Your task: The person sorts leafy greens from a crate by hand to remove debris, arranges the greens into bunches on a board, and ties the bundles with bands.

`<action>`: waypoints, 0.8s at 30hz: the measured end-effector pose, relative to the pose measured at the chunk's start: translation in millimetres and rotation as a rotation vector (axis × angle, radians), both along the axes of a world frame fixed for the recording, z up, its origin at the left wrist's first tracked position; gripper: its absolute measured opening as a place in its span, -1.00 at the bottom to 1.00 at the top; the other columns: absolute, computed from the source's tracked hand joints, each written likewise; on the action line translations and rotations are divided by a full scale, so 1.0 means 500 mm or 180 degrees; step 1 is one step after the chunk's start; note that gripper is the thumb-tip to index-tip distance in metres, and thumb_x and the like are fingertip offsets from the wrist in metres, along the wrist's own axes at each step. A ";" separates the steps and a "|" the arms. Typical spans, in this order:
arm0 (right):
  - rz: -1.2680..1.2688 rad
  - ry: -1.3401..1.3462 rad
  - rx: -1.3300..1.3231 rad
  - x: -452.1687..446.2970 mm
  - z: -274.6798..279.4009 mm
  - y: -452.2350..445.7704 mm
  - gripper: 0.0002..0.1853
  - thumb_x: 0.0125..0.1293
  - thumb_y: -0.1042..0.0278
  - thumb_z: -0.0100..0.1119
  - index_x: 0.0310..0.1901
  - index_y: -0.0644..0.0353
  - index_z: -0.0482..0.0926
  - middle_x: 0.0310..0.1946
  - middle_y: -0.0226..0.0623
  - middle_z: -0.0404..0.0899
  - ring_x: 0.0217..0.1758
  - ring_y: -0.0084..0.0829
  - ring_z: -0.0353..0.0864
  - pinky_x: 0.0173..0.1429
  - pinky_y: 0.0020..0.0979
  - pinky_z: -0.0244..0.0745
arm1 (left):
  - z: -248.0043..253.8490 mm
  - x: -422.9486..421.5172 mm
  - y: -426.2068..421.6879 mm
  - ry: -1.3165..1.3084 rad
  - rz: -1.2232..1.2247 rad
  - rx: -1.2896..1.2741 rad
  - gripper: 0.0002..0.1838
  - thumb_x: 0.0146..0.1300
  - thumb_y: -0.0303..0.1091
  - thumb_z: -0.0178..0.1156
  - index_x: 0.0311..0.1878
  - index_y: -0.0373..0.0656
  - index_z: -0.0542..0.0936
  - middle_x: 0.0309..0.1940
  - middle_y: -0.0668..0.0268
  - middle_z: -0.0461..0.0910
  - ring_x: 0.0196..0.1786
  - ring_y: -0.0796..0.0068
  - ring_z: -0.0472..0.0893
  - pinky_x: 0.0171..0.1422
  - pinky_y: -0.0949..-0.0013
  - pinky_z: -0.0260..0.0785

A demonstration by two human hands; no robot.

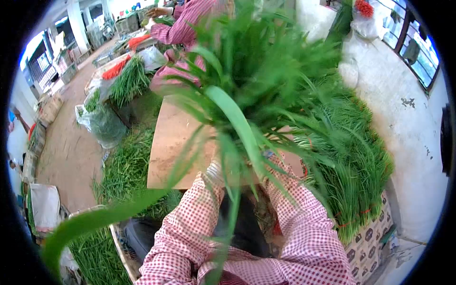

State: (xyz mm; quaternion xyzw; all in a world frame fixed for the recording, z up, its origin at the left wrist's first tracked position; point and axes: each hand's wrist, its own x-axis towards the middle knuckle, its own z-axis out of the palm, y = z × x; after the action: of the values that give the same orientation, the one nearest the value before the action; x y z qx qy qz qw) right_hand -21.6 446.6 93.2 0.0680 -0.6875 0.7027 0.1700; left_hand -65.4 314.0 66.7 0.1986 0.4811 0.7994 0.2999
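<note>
A large bunch of garlic chives [266, 71] is raised in front of me, its long flat leaves fanned towards the camera and blurred by motion. Both my forearms, in red-and-white checked sleeves, meet at the base of this bunch. My left hand [217, 159] and my right hand [270, 156] are mostly covered by the drooping leaves; they appear closed around the bunch, though the fingers are hidden. Beneath lies a brown board [175, 147] with dirt on its surface. One loose leaf [104, 211] curves close to the camera at lower left.
Tied bunches of greens [351, 166] are piled along the right, beside a white wall [408, 142]. Loose greens [126, 166] cover the floor at left. Another person in a striped pink sleeve [185, 26] works ahead, near a plastic bag [104, 126] and more greens [130, 80].
</note>
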 end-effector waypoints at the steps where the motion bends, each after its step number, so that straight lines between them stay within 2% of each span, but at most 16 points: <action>1: 0.0087 -0.0023 -0.0001 -0.008 -0.006 0.000 -0.31 0.12 0.27 0.38 0.27 0.21 0.30 0.05 -0.13 0.56 0.12 -0.19 0.55 0.19 -0.21 0.51 | -0.015 0.002 -0.011 -0.0221 0.0024 -0.0074 -0.48 0.12 -0.45 0.35 0.17 -0.20 0.45 0.08 0.17 0.53 0.04 0.23 0.58 0.13 0.13 0.52; 2: 0.0228 -0.0040 0.0062 -0.021 -0.009 0.004 -0.33 0.13 0.28 0.36 0.26 0.21 0.31 0.04 -0.12 0.56 0.11 -0.18 0.55 0.18 -0.21 0.52 | -0.029 0.005 -0.023 -0.0446 0.0054 -0.0143 -0.51 0.16 -0.43 0.33 0.17 -0.19 0.45 0.09 0.17 0.52 0.04 0.23 0.58 0.13 0.12 0.52; 4: 0.0541 -0.0019 0.0279 -0.051 -0.004 0.002 -0.37 0.17 0.29 0.32 0.25 0.22 0.32 0.03 -0.10 0.56 0.09 -0.15 0.57 0.15 -0.21 0.54 | 0.002 0.007 -0.031 -0.0060 0.0057 0.0405 -0.29 0.15 0.02 0.36 0.27 -0.14 0.37 0.15 0.27 0.49 0.17 0.28 0.48 0.23 0.16 0.39; 5: 0.0554 -0.0161 0.0641 -0.066 -0.003 0.001 -0.40 0.18 0.29 0.30 0.25 0.22 0.33 0.03 -0.09 0.57 0.08 -0.13 0.57 0.14 -0.21 0.55 | 0.012 0.020 -0.032 -0.0047 0.0179 0.0772 -0.26 0.13 0.09 0.34 0.26 -0.17 0.39 0.16 0.29 0.49 0.21 0.28 0.45 0.32 0.15 0.30; 6: 0.0211 -0.0644 0.2065 -0.056 0.061 -0.013 -0.39 0.16 0.25 0.28 0.23 0.21 0.35 0.02 -0.04 0.56 0.09 -0.13 0.58 0.10 -0.19 0.54 | 0.026 0.040 -0.039 -0.0056 0.0187 0.0754 -0.26 0.13 0.09 0.34 0.26 -0.17 0.39 0.16 0.29 0.49 0.21 0.28 0.45 0.32 0.15 0.30; 7: 0.0036 -0.1062 0.3568 -0.044 0.129 -0.029 -0.39 0.13 0.21 0.27 0.22 0.20 0.36 0.02 0.02 0.56 0.09 -0.13 0.59 0.06 -0.18 0.54 | 0.033 0.063 -0.049 -0.0938 0.0191 0.0877 -0.43 0.21 -0.09 0.27 0.20 -0.19 0.42 0.08 0.29 0.51 0.12 0.32 0.48 0.24 0.20 0.34; 8: -0.0168 -0.1461 0.4037 -0.057 0.103 -0.040 -0.41 0.14 0.21 0.26 0.21 0.20 0.37 0.01 0.01 0.55 0.09 -0.14 0.59 0.06 -0.18 0.54 | 0.031 0.082 -0.057 -0.1796 0.0188 0.0997 -0.60 0.29 -0.27 0.21 0.14 -0.20 0.46 0.00 0.29 0.53 0.03 0.36 0.51 0.15 0.26 0.38; 10: -0.0498 -0.1732 0.4064 -0.058 0.028 -0.058 -0.44 0.16 0.22 0.25 0.18 0.20 0.38 0.00 -0.01 0.55 0.07 -0.16 0.58 0.06 -0.20 0.54 | -0.084 0.160 -0.088 -0.1444 -0.0340 0.0134 -0.59 0.32 -0.24 0.17 0.16 -0.21 0.46 -0.03 0.29 0.54 -0.02 0.38 0.51 0.13 0.31 0.38; 12: -0.0596 -0.1826 0.3994 -0.043 -0.015 -0.059 -0.48 0.17 0.22 0.23 0.16 0.20 0.40 -0.01 -0.03 0.54 0.06 -0.18 0.58 0.05 -0.22 0.54 | 0.030 0.254 -0.107 -0.0540 -0.0020 -0.0760 -0.60 0.26 -0.35 0.21 0.14 -0.24 0.46 -0.08 0.27 0.55 -0.02 0.40 0.52 0.12 0.37 0.37; 14: -0.0427 -0.1811 0.3750 -0.021 -0.025 -0.044 -0.51 0.19 0.23 0.22 0.14 0.20 0.41 -0.02 -0.05 0.54 0.04 -0.19 0.58 0.05 -0.23 0.54 | 0.117 0.280 -0.108 0.0406 -0.0254 0.0050 -0.55 0.16 -0.44 0.28 0.13 -0.27 0.46 -0.09 0.23 0.56 -0.04 0.42 0.53 0.11 0.39 0.38; 16: -0.0160 -0.1525 0.3036 0.016 -0.013 -0.010 -0.54 0.21 0.24 0.20 0.12 0.20 0.42 -0.03 -0.07 0.53 0.03 -0.21 0.57 0.04 -0.25 0.54 | 0.149 0.208 -0.094 0.2417 -0.0074 -0.0006 -0.30 -0.02 -0.37 0.44 0.21 -0.32 0.39 0.03 0.14 0.53 0.12 0.29 0.52 0.24 0.26 0.35; 17: -0.0041 -0.1342 0.2574 0.042 -0.008 0.005 -0.56 0.22 0.24 0.20 0.11 0.20 0.43 -0.04 -0.09 0.53 0.02 -0.22 0.57 0.04 -0.26 0.54 | 0.166 0.179 -0.078 0.2228 -0.0072 0.0260 -0.19 -0.06 -0.37 0.45 0.29 -0.33 0.30 0.12 0.06 0.47 0.22 0.22 0.47 0.30 0.22 0.31; 18: 0.0086 -0.1119 0.2085 0.070 -0.005 0.013 -0.57 0.23 0.25 0.19 0.10 0.20 0.44 -0.05 -0.10 0.53 0.01 -0.23 0.57 0.04 -0.27 0.54 | 0.177 0.145 -0.061 0.2730 0.0274 0.0030 -0.09 -0.04 -0.36 0.43 0.37 -0.35 0.19 0.16 0.00 0.42 0.24 0.19 0.45 0.32 0.21 0.29; 19: 0.0013 -0.0972 0.1885 0.088 -0.006 0.006 -0.59 0.24 0.25 0.18 0.09 0.20 0.44 -0.05 -0.11 0.52 0.00 -0.24 0.57 0.03 -0.28 0.54 | 0.163 0.087 -0.059 0.3169 0.0025 -0.0195 0.08 -0.03 -0.44 0.43 0.47 -0.30 -0.07 0.41 -0.02 0.14 0.46 0.13 0.18 0.50 0.10 0.04; 21: -0.0436 -0.0846 0.2112 0.094 -0.006 -0.022 -0.62 0.25 0.26 0.17 0.06 0.21 0.46 -0.06 -0.13 0.52 -0.01 -0.26 0.56 0.03 -0.29 0.53 | 0.158 0.018 -0.048 0.3041 -0.0240 -0.1063 0.12 -0.03 -0.28 0.42 0.48 -0.33 -0.11 0.41 -0.12 0.12 0.48 0.06 0.16 0.52 0.13 0.01; 24: -0.0917 -0.1084 0.2494 0.080 -0.025 -0.037 -0.67 0.28 0.27 0.15 0.03 0.21 0.47 -0.08 -0.16 0.51 -0.03 -0.28 0.56 0.02 -0.32 0.53 | 0.117 -0.054 -0.027 0.3835 -0.0890 -0.2359 0.22 -0.21 -0.22 0.46 0.49 -0.23 -0.09 0.38 -0.16 0.16 0.46 -0.05 0.17 0.51 0.11 0.05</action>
State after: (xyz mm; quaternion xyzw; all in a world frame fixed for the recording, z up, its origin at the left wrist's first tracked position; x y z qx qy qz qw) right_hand 18.6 428.1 80.7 -0.0859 -0.9223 0.3597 0.1120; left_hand -92.2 300.6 125.3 0.5500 0.7726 0.2894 0.1296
